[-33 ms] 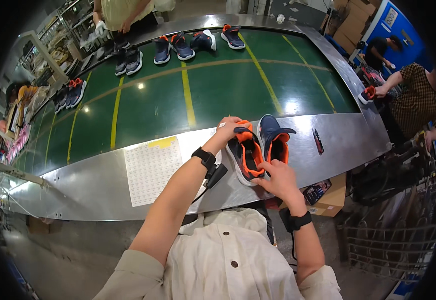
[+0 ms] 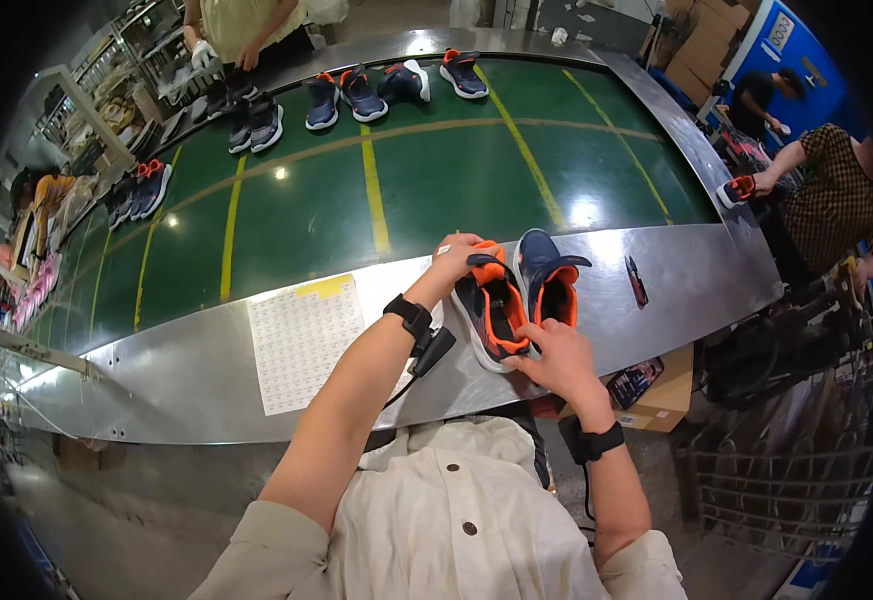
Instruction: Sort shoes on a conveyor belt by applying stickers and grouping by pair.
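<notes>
A navy sneaker (image 2: pixel 469 308) with an orange lining and white sole rests on the metal ledge in front of me. My left hand (image 2: pixel 456 260) closes around its far end, by the tongue and strap. At the heel, my right hand (image 2: pixel 560 360) pinches the orange collar, with the thumb outside and fingertips at the inner edge. A matching sneaker (image 2: pixel 534 256) stands against it on the right, its strap sticking up. My right hand partly covers that shoe's heel. A printed label sheet (image 2: pixel 306 345) with one yellow patch lies left of my left forearm.
A small dark and red tool (image 2: pixel 636 282) lies on the ledge at right. Several sneakers (image 2: pixel 363 95) stand on the green conveyor belt (image 2: pixel 446 180). A cardboard box (image 2: pixel 661 395) sits below the ledge. At far right a person holds another sneaker (image 2: pixel 734 191); another person works across the belt.
The sneakers on the green belt have shifted very slightly left. The shoe held by the person at right has turned a little. My hands keep their place.
</notes>
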The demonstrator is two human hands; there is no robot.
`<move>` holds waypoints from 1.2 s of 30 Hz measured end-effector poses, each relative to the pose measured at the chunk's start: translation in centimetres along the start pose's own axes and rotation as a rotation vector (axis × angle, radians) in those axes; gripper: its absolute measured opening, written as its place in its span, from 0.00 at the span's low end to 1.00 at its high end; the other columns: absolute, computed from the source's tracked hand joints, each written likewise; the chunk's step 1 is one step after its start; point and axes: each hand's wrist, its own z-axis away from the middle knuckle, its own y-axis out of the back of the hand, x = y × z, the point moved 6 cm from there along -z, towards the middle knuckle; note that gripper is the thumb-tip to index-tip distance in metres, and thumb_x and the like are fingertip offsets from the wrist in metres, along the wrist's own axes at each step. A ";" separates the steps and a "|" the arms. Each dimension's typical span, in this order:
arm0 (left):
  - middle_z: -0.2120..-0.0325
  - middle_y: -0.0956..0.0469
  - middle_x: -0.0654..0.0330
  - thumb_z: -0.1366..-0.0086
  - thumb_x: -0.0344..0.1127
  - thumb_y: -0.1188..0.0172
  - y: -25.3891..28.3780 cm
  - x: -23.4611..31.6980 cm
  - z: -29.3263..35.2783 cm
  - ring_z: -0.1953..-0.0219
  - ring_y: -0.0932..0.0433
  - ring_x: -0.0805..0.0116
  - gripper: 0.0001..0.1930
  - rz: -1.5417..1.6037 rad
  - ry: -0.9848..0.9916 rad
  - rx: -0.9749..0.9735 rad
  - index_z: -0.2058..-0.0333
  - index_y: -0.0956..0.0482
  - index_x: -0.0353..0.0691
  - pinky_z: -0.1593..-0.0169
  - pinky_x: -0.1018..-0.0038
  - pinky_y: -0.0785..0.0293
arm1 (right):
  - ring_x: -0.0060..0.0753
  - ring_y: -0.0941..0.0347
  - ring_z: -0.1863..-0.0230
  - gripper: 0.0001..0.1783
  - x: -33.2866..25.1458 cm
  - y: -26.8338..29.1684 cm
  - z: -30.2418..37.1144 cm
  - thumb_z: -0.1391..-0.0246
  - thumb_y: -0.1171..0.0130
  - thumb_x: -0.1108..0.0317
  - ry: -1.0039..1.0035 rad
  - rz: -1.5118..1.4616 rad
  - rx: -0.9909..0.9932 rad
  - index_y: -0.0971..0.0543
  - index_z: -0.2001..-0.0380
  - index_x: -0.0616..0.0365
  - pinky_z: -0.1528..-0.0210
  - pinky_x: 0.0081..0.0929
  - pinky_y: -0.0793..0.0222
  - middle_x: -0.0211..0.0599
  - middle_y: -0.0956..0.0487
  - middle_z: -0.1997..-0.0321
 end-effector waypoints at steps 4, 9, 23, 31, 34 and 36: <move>0.71 0.21 0.64 0.43 0.40 0.36 0.0 -0.5 0.2 0.70 0.23 0.76 0.15 0.223 0.049 -0.065 0.63 0.21 0.35 0.65 0.80 0.28 | 0.41 0.27 0.69 0.22 -0.2 0.4 -0.2 0.62 0.34 0.46 -0.013 -0.017 -0.017 0.21 0.65 0.45 0.69 0.37 0.32 0.35 0.28 0.72; 0.72 0.21 0.63 0.42 0.37 0.37 -0.6 -0.4 0.3 0.71 0.24 0.77 0.10 0.321 0.106 -0.054 0.67 0.21 0.36 0.64 0.79 0.29 | 0.41 0.27 0.68 0.22 0.0 0.6 0.0 0.60 0.35 0.47 -0.018 0.003 -0.034 0.22 0.64 0.46 0.68 0.37 0.31 0.36 0.28 0.72; 0.75 0.21 0.65 0.44 0.38 0.37 -0.4 -0.5 5.6 0.74 0.25 0.79 0.11 0.031 0.111 0.005 0.67 0.20 0.36 0.69 0.81 0.29 | 0.38 0.25 0.69 0.10 4.0 4.8 3.0 0.50 0.42 0.62 -0.317 -0.646 0.315 0.22 0.65 0.54 0.66 0.31 0.30 0.41 0.22 0.69; 0.74 0.22 0.67 0.43 0.41 0.37 -1.4 -0.3 5.9 0.73 0.26 0.81 0.11 0.075 0.118 -0.015 0.67 0.19 0.39 0.67 0.83 0.30 | 0.48 0.29 0.59 0.17 25.1 3.6 -0.4 0.48 0.41 0.57 -0.573 0.300 0.533 0.22 0.61 0.58 0.56 0.39 0.33 0.45 0.24 0.60; 0.75 0.22 0.65 0.44 0.38 0.36 -1.0 -0.5 6.2 0.75 0.26 0.80 0.11 0.189 0.104 -0.004 0.68 0.20 0.36 0.69 0.83 0.29 | 0.49 0.34 0.50 0.16 27.2 1.7 -1.3 0.49 0.41 0.56 -0.745 0.138 0.403 0.22 0.63 0.57 0.52 0.42 0.35 0.44 0.27 0.55; 0.74 0.22 0.65 0.44 0.36 0.35 -0.9 -0.1 6.6 0.74 0.26 0.80 0.10 0.235 0.114 -0.021 0.68 0.21 0.37 0.68 0.84 0.30 | 0.52 0.29 0.58 0.16 27.8 1.2 -1.9 0.46 0.44 0.55 -0.698 0.219 0.382 0.23 0.65 0.59 0.57 0.43 0.32 0.43 0.24 0.59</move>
